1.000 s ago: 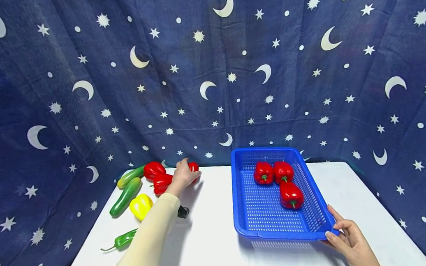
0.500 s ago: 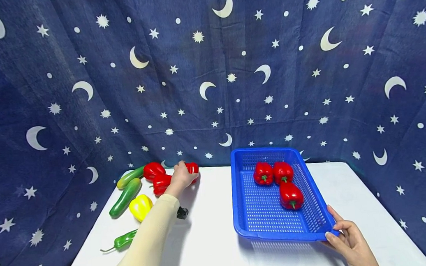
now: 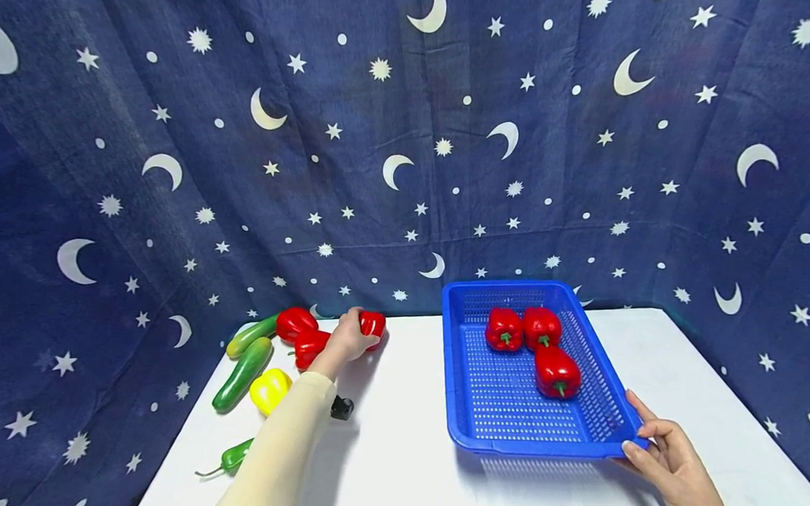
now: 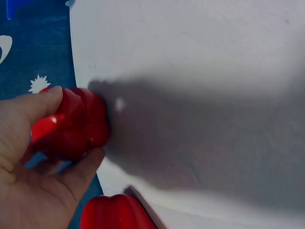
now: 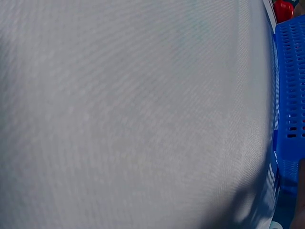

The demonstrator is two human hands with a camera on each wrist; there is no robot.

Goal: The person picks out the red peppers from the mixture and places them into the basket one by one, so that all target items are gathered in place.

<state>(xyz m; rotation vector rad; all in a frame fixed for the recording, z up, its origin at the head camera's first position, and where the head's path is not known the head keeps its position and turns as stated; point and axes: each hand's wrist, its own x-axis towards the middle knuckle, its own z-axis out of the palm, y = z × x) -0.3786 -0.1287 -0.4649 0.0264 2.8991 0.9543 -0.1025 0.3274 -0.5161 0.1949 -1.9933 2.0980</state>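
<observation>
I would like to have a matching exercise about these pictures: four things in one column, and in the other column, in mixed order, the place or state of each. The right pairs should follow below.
Things:
1. left hand
2. right hand
3. basket
4. yellow pepper

Places and states:
A. blue, with three red peppers inside
B. on the table, left of the pale sleeve in the head view
C. gripping a red pepper
D. at the basket's near right corner

Right pairs: 1-C, 2-D, 3-A, 4-B
</observation>
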